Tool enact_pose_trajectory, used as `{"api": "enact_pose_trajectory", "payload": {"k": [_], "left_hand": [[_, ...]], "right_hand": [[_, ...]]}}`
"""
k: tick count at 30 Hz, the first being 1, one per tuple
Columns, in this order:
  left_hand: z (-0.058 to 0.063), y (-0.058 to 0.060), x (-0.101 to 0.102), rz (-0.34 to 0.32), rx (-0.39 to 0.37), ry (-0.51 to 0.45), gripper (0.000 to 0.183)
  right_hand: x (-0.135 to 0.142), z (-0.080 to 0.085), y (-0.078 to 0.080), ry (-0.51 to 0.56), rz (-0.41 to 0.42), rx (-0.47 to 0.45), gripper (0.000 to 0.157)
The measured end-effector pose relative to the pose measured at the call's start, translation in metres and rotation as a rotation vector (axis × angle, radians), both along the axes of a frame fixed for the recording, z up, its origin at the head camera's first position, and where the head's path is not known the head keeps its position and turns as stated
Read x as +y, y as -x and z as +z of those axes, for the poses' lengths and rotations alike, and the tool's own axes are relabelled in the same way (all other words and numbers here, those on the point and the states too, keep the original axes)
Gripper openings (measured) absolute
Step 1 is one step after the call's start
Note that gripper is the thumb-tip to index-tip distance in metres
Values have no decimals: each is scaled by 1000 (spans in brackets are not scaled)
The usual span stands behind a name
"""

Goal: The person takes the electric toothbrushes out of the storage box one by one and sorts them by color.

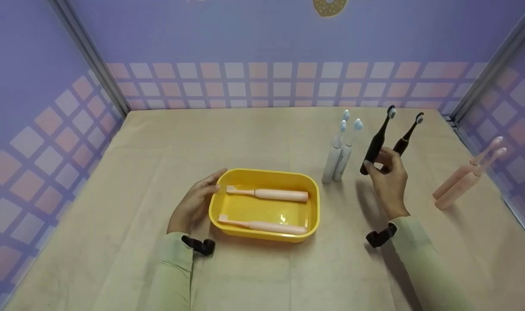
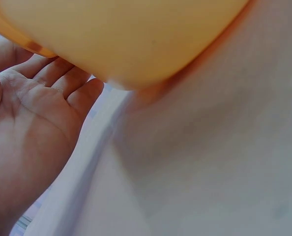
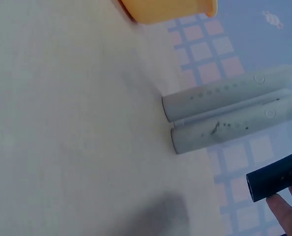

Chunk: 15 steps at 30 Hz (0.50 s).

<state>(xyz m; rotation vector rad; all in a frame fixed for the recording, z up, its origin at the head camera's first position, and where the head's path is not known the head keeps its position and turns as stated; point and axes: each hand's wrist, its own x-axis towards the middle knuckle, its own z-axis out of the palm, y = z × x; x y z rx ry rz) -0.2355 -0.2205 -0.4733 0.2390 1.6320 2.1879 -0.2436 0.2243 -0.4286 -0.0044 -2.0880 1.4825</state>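
Observation:
My left hand (image 1: 197,201) grips the left end of a yellow plastic bin (image 1: 316,203), thumb at the rim; the left wrist view shows its fingers (image 2: 72,78) against the outer wall. Inside lie two pale pink electric toothbrushes, one along the far side (image 1: 281,195) and one along the near side (image 1: 277,227). In my right hand (image 1: 389,183) a black electric toothbrush (image 1: 375,144) is held by the handle, bristles up, its base showing below the fingers in the right wrist view. Another black electric toothbrush (image 1: 402,143) stands behind that hand, its lower part hidden.
Three white electric toothbrushes (image 1: 342,160) stand together between the bin and my right hand. Two pink electric toothbrushes (image 1: 459,185) stand upright at the far right. A tiled-pattern wall (image 1: 258,84) closes off the back of the cloth-covered table (image 1: 193,138).

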Motion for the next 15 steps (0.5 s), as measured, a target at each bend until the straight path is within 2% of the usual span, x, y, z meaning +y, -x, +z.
{"api": "enact_pose_trajectory", "payload": {"k": [4,12,15], "left_hand": [[0,0,0,-7,5,14,54],[2,0,0,-2,14,0,56],[2,1,1,9,11,-2,56]], "right_hand": [[2,3,-4,8,-20,-1,42],[13,-2,0,23,-76,-136,44],[19,-6,3,31,-77,-150,43]]}}
